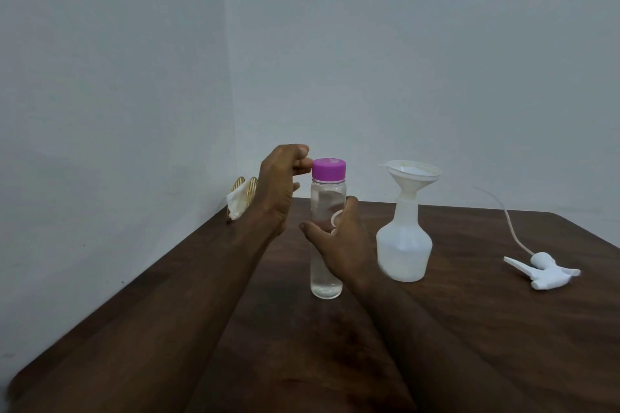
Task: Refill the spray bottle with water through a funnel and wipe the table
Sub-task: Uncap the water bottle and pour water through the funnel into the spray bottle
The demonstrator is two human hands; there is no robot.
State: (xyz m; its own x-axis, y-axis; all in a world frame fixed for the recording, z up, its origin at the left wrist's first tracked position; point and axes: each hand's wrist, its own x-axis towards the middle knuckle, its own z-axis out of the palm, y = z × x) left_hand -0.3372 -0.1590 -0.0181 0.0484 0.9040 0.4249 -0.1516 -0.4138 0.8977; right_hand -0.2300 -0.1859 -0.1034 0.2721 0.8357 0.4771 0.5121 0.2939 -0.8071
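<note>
A clear water bottle (327,275) with a purple cap (329,168) stands upright in the middle of the dark wooden table (503,329). My right hand (342,245) wraps around the bottle's middle, thumb in front and fingers behind. My left hand (280,188) is beside the cap with fingers apart, fingertips touching the cap's left side. To the right stands the white spray bottle (404,251), partly filled, with a white funnel (412,178) seated in its open neck. The white spray head (543,270) with its thin tube (510,221) lies on the table further right.
A gold wire napkin holder (246,193) with a white tissue (236,206) stands at the table's back left corner against the wall. Pale walls close the table on the left and back. My forearms cross the near part of the table.
</note>
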